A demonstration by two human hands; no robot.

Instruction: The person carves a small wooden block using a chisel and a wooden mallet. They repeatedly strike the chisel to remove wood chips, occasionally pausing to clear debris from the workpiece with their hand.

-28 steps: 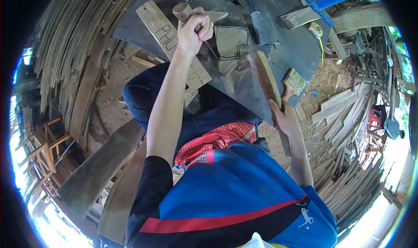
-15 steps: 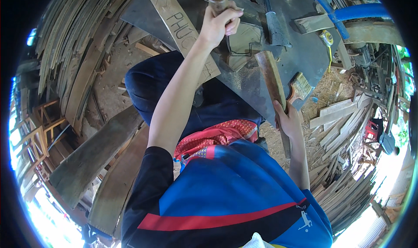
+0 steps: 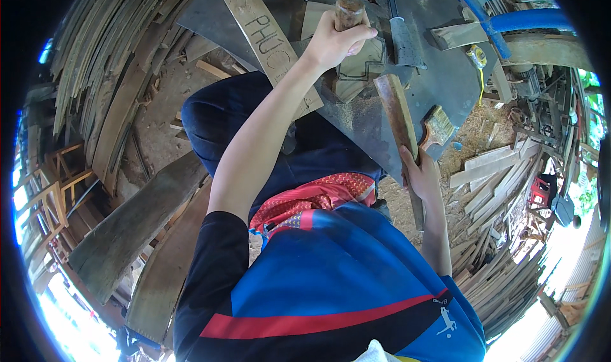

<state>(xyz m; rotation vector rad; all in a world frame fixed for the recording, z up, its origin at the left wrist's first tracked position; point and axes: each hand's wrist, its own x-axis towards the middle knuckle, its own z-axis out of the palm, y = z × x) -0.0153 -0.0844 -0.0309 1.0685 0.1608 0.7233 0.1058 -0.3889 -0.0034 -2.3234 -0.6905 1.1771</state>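
My left hand [image 3: 335, 42] is closed around a tool with a round wooden handle [image 3: 349, 13], its worn top end facing up. The lower end of this tool is hidden by the fist. Beneath lies a flat piece of wood [image 3: 360, 68] with dark angular lines drawn on it, on a dark worktop [image 3: 356, 111]. In my right hand [image 3: 422, 174] is a long wooden bar [image 3: 397, 115], held by its lower half with the upper end reaching over the worktop. Close beside that hand sits a flat brush [image 3: 439, 128] with pale bristles.
A lettered plank [image 3: 262, 39] lies across the worktop's left side. On the right are a long grey metal tool [image 3: 403, 41], a wood block [image 3: 457, 35] and a yellow tape measure [image 3: 476, 56]. Stacked boards [image 3: 118, 50] stand left, with more timber [image 3: 496, 171] at right.
My left hand has moved to the right and slightly nearer me, carrying the wooden-handled tool with it. My right hand and the wooden bar are almost unmoved.
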